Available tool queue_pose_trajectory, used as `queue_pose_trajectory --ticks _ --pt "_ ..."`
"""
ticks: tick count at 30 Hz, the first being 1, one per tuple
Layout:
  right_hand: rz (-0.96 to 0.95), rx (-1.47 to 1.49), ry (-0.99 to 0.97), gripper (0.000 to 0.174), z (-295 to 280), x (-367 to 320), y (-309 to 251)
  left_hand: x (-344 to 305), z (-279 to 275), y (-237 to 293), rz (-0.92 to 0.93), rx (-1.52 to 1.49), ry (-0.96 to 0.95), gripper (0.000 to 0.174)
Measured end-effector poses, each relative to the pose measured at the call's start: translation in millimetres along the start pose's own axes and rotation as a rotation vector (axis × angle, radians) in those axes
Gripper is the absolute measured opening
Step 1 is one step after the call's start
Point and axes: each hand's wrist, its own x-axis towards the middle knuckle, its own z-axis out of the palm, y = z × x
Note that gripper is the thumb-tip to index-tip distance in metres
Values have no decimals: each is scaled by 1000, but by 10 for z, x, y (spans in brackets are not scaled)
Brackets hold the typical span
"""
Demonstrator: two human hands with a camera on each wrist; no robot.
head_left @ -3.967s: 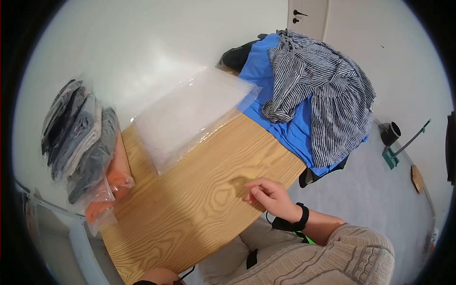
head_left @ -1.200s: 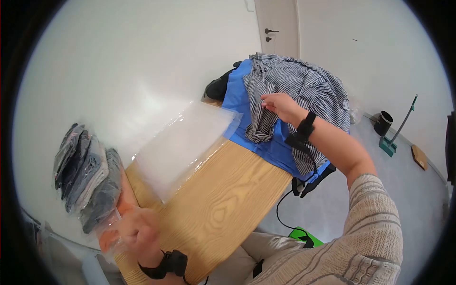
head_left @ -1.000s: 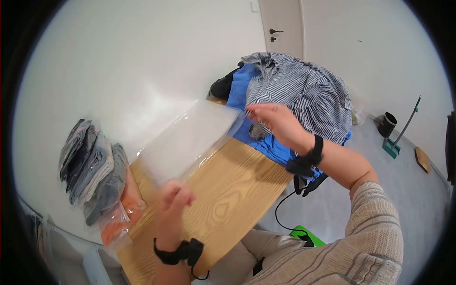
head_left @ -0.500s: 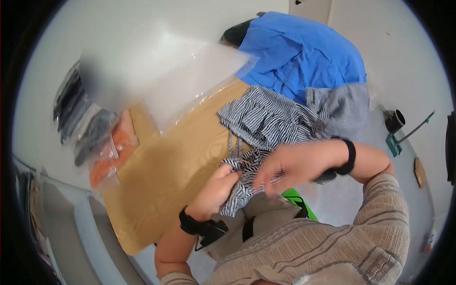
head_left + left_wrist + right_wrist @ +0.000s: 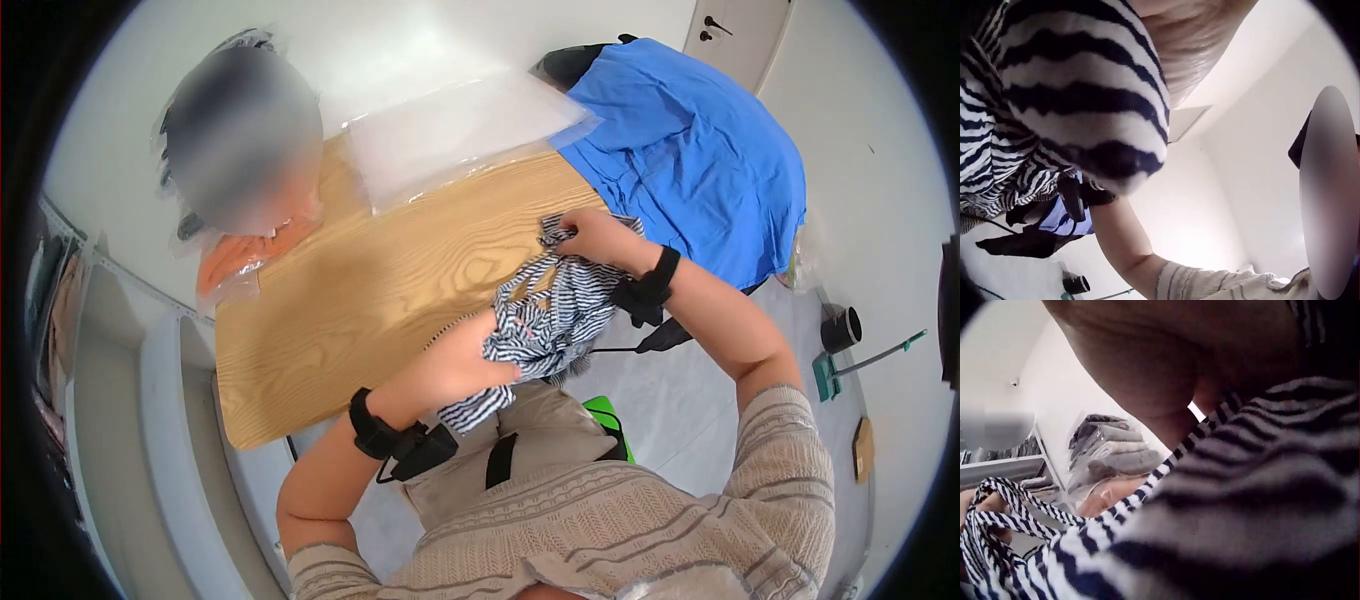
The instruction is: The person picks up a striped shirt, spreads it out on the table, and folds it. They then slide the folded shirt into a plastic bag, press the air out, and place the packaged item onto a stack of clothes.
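A black-and-white striped garment [image 5: 560, 310] with thin straps hangs bunched between my two hands at the table's near edge. My left hand [image 5: 455, 365] grips its lower left part, thumb towards me; in the left wrist view a bulging fold of striped cloth [image 5: 1085, 94] lies against the palm. Higher and to the right, my right hand [image 5: 605, 240] pinches another part of the garment over the table's right edge. The right wrist view shows narrow striped straps [image 5: 1041, 512] running to the left hand, while cloth hides most of the right fingers.
A blue cloth [image 5: 690, 160] covers a heap at the table's right end. Flat clear plastic bags [image 5: 460, 140] lie along the wall side. Bagged folded clothes, orange one lowest [image 5: 265, 250], stand at the left end, partly blurred. Shelving [image 5: 130, 390] stands left of the wooden table [image 5: 330, 340].
The striped garment has come off the blue heap to the near edge, both hands now on it. Since half a second ago, the right hand has moved up and away from the left, spreading the straps.
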Motion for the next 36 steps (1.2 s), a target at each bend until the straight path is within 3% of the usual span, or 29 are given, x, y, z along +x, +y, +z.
queue_pose_trajectory --ticks 1,2,4,6,7,9,12,16,19,23,28,30,32,34,36 --pt "9 28 53 31 -59 -78 -7 -15 -42 45 10 159 53 39" --pt "16 27 45 31 -125 -147 -1 -50 -61 81 10 315 98 37" --pt "193 341 -16 25 -313 -266 73 -96 -89 93 102 163 134 37" --pt "194 520 127 18 -496 -436 161 -123 -213 123 41 363 270 40" --pt "155 579 168 16 -637 -560 172 -142 -233 210 44 351 271 40" --pt "97 694 302 12 -891 -815 133 -188 -286 410 82 626 467 41" --pt "-107 878 460 9 -1138 -1169 55 -149 -459 447 106 529 494 38" --pt "-244 974 663 8 -1319 -1485 89 -222 -477 707 80 386 473 35" --pt "-284 992 715 10 -1355 -1669 17 -339 -481 850 354 778 584 27" --pt "-272 969 785 14 -1426 -1883 -153 -369 -482 940 322 800 673 23" --pt "-136 831 650 10 -1652 -2128 -10 -141 -424 1014 323 485 690 27" --pt "8 550 518 9 -1694 -2237 98 11 -377 1029 335 625 718 26" --pt "46 564 498 9 -1693 -2323 154 233 -507 921 395 776 663 26" --pt "130 628 489 10 -1737 -2349 349 380 -475 898 440 1195 741 26" --pt "67 761 512 11 -1704 -2409 441 466 -443 934 469 1190 733 25"
